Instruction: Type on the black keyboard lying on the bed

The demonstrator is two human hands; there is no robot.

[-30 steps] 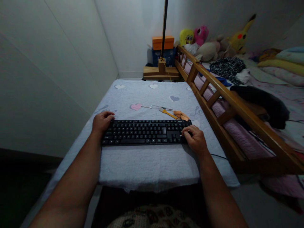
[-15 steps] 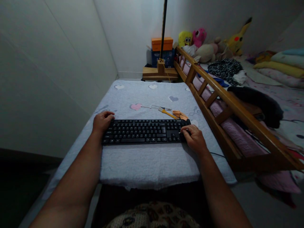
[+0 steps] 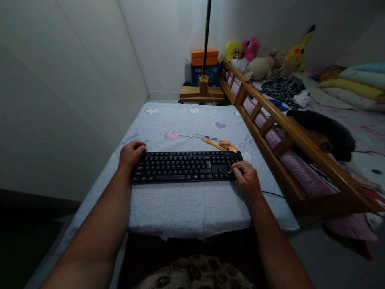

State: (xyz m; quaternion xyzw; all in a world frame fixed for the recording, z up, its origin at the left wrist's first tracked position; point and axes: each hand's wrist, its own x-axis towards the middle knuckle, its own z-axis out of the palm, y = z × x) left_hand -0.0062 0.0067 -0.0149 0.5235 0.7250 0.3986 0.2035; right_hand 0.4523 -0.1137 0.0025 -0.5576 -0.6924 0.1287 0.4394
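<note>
A black keyboard [image 3: 180, 166] lies flat across the cloth-covered table [image 3: 186, 208]. My left hand [image 3: 131, 154] grips its left end, with the fingers bent over the upper left corner. At the right end, my right hand [image 3: 246, 176] is closed in a pinch over the number keys; a small, light, thin thing shows at its fingertips, too small to name. Beyond the keyboard lie a yellow-handled brush [image 3: 213, 143], a thin metal tool [image 3: 197, 136] and a crumpled orange cloth [image 3: 228, 145].
A wooden bed rail [image 3: 279, 120] runs along the table's right side. Behind the table stand a wooden base [image 3: 201, 94] with a dark pole and an orange box [image 3: 205, 57]. Plush toys lie on the bed. A black cable [image 3: 273, 194] trails off to the right.
My right hand has shifted slightly down and right over the number keys. The keyboard and my left hand appear a little further right in the view.
</note>
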